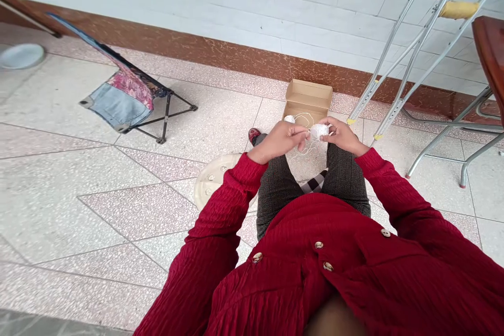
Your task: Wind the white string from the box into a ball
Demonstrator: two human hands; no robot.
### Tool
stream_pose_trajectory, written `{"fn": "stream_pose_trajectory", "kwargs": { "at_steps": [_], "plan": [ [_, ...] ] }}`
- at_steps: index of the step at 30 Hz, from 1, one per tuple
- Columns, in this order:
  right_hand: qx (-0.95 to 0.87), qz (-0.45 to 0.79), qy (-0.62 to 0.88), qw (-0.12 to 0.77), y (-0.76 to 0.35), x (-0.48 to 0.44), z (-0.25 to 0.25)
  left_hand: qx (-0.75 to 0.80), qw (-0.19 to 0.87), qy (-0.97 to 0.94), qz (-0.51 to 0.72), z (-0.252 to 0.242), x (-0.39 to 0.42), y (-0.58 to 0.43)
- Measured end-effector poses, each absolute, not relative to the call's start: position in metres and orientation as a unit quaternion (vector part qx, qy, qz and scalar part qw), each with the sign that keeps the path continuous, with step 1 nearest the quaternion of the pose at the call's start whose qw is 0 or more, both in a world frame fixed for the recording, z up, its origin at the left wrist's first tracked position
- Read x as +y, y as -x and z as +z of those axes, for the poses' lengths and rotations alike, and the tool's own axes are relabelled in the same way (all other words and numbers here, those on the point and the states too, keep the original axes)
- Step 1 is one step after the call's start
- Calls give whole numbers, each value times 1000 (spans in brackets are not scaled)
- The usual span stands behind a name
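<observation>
Between my knees, my right hand (342,134) grips a small white ball of yarn (318,132), fingers curled around its right side. Just left of the ball, my left hand (289,137) is closed in a pinch at the yarn strand, close against the ball. Loose loops of white yarn (303,153) hang below and behind my hands. A second white ball (289,118) shows past my left hand, at the front of an open cardboard box (309,94) on the floor. My left hand partly hides that ball.
A low folding chair (129,100) with denim and floral cloth stands to the left. A cream plastic stool (212,178) is beside my left leg. Crutches (409,63) lean on the wall at right, near a brown chair (490,47). A pale basin (22,56) sits far left.
</observation>
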State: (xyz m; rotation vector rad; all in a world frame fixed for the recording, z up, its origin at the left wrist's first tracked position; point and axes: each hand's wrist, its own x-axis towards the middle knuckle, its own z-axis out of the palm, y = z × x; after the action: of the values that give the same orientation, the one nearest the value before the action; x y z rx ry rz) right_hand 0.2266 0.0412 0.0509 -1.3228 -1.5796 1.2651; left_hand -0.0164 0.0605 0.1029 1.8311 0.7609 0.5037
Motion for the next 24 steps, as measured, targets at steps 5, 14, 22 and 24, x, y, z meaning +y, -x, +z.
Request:
{"fn": "stream_pose_trajectory", "kwargs": {
  "at_steps": [5, 14, 22, 24],
  "plan": [
    [-563, 658, 400, 300, -228, 24, 65, 344, 420, -805, 239, 96, 83, 19],
    [-432, 700, 352, 447, -227, 8, 74, 335, 482, -776, 229, 47, 70, -1],
    [-417, 545, 516, 513, -241, 40, 74, 303, 555, -756, 170, 37, 35, -12],
    [-453, 459, 573, 505, -242, 45, 62, 290, 561, -758, 162, 45, 33, -12]
  ]
}}
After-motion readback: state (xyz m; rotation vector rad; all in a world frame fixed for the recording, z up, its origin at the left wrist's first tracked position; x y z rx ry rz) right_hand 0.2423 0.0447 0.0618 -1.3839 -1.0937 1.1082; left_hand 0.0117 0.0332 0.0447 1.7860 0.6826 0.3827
